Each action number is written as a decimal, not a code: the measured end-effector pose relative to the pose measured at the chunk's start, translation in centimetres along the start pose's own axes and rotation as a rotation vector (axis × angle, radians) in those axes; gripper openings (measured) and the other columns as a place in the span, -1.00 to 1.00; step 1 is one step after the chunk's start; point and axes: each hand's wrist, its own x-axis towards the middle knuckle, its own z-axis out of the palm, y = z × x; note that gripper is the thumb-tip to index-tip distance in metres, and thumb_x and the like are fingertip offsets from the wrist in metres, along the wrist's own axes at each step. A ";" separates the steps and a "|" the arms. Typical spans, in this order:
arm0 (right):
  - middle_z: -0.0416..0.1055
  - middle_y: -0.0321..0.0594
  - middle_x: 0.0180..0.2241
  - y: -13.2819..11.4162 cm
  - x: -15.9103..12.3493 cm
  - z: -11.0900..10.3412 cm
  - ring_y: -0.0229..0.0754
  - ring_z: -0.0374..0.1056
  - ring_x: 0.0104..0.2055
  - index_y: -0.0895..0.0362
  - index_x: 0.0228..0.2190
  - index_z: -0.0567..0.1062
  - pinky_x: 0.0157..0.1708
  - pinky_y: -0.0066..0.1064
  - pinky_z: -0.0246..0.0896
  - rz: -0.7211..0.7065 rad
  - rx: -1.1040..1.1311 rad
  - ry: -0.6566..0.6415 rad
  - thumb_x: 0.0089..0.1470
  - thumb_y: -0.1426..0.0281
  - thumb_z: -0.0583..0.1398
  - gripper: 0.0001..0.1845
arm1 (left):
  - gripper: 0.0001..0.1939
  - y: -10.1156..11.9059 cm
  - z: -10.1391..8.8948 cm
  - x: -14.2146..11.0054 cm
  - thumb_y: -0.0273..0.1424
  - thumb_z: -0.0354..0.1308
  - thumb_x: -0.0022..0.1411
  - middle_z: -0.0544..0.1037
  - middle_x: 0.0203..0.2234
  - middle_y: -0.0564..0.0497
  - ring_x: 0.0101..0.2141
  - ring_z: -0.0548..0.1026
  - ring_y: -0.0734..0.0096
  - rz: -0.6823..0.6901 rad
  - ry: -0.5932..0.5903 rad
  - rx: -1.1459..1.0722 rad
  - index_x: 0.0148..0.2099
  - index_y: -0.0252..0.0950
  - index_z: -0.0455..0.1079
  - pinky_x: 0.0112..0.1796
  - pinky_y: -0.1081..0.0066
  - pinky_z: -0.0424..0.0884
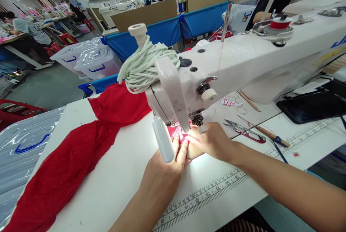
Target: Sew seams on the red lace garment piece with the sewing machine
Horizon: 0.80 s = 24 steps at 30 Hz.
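Observation:
A small red and white piece of fabric (177, 132) lies under the presser area of a white sewing machine (243, 53), lit brightly. My left hand (164, 167) rests on the table with its fingers stretched out flat, their tips on the near edge of this fabric. From the right, my right hand (216, 142) reaches in beside the needle, its fingers closed at the fabric's edge. Machine parts partly cover those fingers, and the needle itself is hidden. A bundle of pale green cord (151, 66) hangs over the machine head.
Red cloth (81, 149) spreads over the table's left side. Thread snips (245, 131), a wooden-handled tool (273, 136) and a black phone (313, 104) lie to the right. A printed ruler (205, 197) runs along the front. Clear bins (92, 62) stand beyond; people work behind.

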 end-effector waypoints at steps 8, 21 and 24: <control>0.51 -0.27 -0.41 -0.9 0.8 1.4 -0.26 0.32 -0.43 0.09 -0.48 0.56 -0.49 -0.39 -0.05 0.180 -0.013 -0.029 0.15 0.39 0.09 -0.72 | -0.68 -0.1 0.2 0.0 -0.51 -0.05 0.33 0.50 -0.05 -0.36 -0.09 0.53 0.05 -0.031 -0.018 -0.167 0.04 -0.47 0.41 -0.20 0.19 0.53; 0.48 -0.19 -0.50 -1.8 1.4 0.4 -0.22 0.29 -0.56 0.18 -0.26 0.45 -0.57 -0.41 -0.12 0.250 -0.157 -0.101 0.05 0.46 0.10 -0.80 | -0.58 0.0 0.2 -0.4 -0.67 -0.13 0.27 0.46 0.01 -0.32 -0.16 0.56 0.10 -0.056 -0.100 -0.110 0.09 -0.42 0.37 -0.32 0.25 0.54; 0.51 -0.15 -0.44 -1.5 1.3 0.9 -0.18 0.34 -0.50 0.16 -0.26 0.44 -0.55 -0.41 -0.09 0.286 -0.142 -0.073 0.06 0.43 0.11 -0.82 | -0.60 -0.1 0.2 -0.3 -0.63 -0.11 0.28 0.50 -0.02 -0.28 -0.19 0.57 0.12 -0.076 -0.086 -0.136 0.07 -0.36 0.39 -0.34 0.25 0.53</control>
